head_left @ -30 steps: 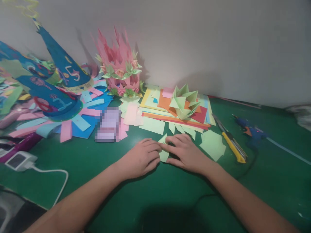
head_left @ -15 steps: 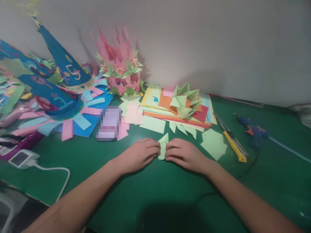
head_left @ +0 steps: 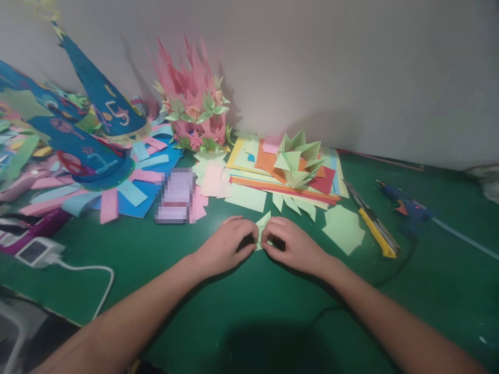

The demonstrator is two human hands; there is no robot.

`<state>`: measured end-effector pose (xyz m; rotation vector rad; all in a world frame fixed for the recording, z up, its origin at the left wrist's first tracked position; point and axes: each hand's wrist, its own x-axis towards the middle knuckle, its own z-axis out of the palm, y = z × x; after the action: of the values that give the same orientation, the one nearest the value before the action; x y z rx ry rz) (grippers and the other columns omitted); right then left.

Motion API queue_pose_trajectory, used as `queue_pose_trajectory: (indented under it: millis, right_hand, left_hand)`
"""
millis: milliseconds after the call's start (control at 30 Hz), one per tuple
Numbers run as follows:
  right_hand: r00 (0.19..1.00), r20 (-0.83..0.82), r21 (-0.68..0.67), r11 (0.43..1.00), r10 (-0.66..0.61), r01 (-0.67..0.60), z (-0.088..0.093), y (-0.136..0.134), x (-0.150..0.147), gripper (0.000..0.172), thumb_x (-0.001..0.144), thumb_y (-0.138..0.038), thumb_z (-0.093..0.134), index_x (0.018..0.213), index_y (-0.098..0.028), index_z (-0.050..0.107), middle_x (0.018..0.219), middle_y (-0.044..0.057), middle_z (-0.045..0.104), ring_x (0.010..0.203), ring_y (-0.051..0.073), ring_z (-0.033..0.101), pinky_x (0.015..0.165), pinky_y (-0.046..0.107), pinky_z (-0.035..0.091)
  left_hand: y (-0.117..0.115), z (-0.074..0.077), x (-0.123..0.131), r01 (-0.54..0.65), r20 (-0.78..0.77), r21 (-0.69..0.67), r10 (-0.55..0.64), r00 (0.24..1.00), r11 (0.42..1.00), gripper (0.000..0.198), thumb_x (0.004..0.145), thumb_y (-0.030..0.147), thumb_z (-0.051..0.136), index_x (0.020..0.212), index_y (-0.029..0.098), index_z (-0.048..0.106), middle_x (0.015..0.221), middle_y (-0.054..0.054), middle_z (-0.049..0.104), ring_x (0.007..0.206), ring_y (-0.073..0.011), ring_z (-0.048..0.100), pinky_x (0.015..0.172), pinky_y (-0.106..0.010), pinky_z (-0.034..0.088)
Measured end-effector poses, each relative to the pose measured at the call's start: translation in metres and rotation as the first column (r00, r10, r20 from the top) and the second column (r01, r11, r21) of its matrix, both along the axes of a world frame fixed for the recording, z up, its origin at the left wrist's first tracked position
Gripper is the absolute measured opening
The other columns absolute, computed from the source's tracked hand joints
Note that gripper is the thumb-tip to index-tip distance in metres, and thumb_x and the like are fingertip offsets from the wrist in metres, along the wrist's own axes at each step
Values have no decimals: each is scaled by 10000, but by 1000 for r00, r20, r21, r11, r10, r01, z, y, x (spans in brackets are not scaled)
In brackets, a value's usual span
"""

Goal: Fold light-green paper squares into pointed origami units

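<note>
Between my hands a small folded piece of light green paper (head_left: 263, 222) stands at the middle of the green table, its pointed tip facing away from me. My left hand (head_left: 230, 241) pinches its left side, thumb below and fingers curled above. On the opposite side my right hand (head_left: 290, 241) pinches it the same way. The fingers cover much of the paper's lower part. Just beyond lie several folded green leaf shapes (head_left: 294, 205) and a flat green sheet (head_left: 246, 198). Loose green squares (head_left: 343, 228) are spread right of my right hand.
A paper stack (head_left: 241, 171) bears a green folded-paper ring (head_left: 298, 161). Right lie a yellow utility knife (head_left: 376, 231) and a blue glue gun (head_left: 405, 205). A pink paper crown (head_left: 195, 104), blue cone hats (head_left: 97, 83), a blurred-out phone (head_left: 175, 197) and a white charger (head_left: 39, 254) stand left.
The fingers of both hands have curled into rounder pinches, with the thumbs now showing beneath. Less of the green paper's lower part shows between them.
</note>
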<state>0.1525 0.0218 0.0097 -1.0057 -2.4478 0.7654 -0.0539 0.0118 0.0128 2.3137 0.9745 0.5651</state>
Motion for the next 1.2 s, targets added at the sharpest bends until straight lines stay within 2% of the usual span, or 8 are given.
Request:
queue_pose_trajectory:
  millis: [167, 600, 767, 800, 867, 1000, 1200]
  right_hand:
    - [999, -4, -8, 999, -34, 34, 1, 0, -3, 82, 800, -119, 529, 750, -183, 515, 713, -1, 487, 709, 149, 459, 661, 276, 369]
    - [999, -7, -32, 999, -44, 44, 2, 1, -3, 95, 763, -102, 546, 739, -189, 515, 714, -7, 493, 703, 145, 464, 652, 266, 363]
    - [998, -27, -45, 998, -49, 47, 4, 1, -2, 83, 791, -121, 543, 770, -191, 504, 730, -5, 500, 696, 141, 467, 640, 257, 371]
    - [999, -27, -45, 998, -45, 44, 4, 1, -2, 77, 801, -130, 544, 767, -190, 509, 730, -3, 504, 696, 142, 469, 640, 258, 374]
    - [999, -29, -43, 999, -30, 29, 5, 2, -1, 70, 823, -144, 548, 770, -187, 532, 742, 5, 520, 714, 147, 483, 656, 266, 387]
    - [998, -38, -37, 998, 44, -46, 5, 4, 3, 82, 870, -172, 549, 806, -187, 599, 799, 25, 547, 793, 159, 512, 726, 294, 413]
    - [980, -46, 48, 980, 193, -191, 2, 3, 12, 125, 893, -250, 557, 868, -203, 670, 855, 42, 556, 863, 168, 515, 791, 312, 411]
  left_hand:
    - [-3, -2, 2, -47, 5, -17, 47, 999, 999, 165, 833, 150, 509, 962, 222, 434, 945, 2, 596, 903, -147, 572, 1073, -434, 288]
    - [-5, -3, 6, -73, 12, 0, 73, 997, 997, 127, 847, 200, 540, 946, 221, 462, 940, -3, 605, 909, -162, 568, 1036, -431, 305]
    - [-4, 0, 6, -22, -14, 38, 23, 1000, 999, 11, 868, 205, 535, 872, 200, 544, 964, -19, 613, 956, -165, 565, 935, -353, 390]
    - [-3, 0, 6, 0, -23, 49, 1, 1000, 999, 47, 878, 214, 530, 859, 199, 569, 976, -24, 617, 968, -166, 567, 923, -341, 398]
    - [-2, 2, 4, 38, -45, 72, -35, 998, 997, 108, 897, 227, 513, 859, 199, 610, 992, -29, 629, 969, -163, 579, 955, -348, 383]
    - [-3, 3, 1, 48, -93, 97, -39, 995, 994, 165, 913, 248, 494, 854, 209, 642, 1018, -20, 637, 958, -149, 594, 1074, -416, 273]
    - [-5, 6, -1, 49, -140, 132, -31, 990, 990, 194, 913, 266, 471, 848, 217, 646, 1025, -18, 626, 952, -148, 599, 1113, -468, 204]
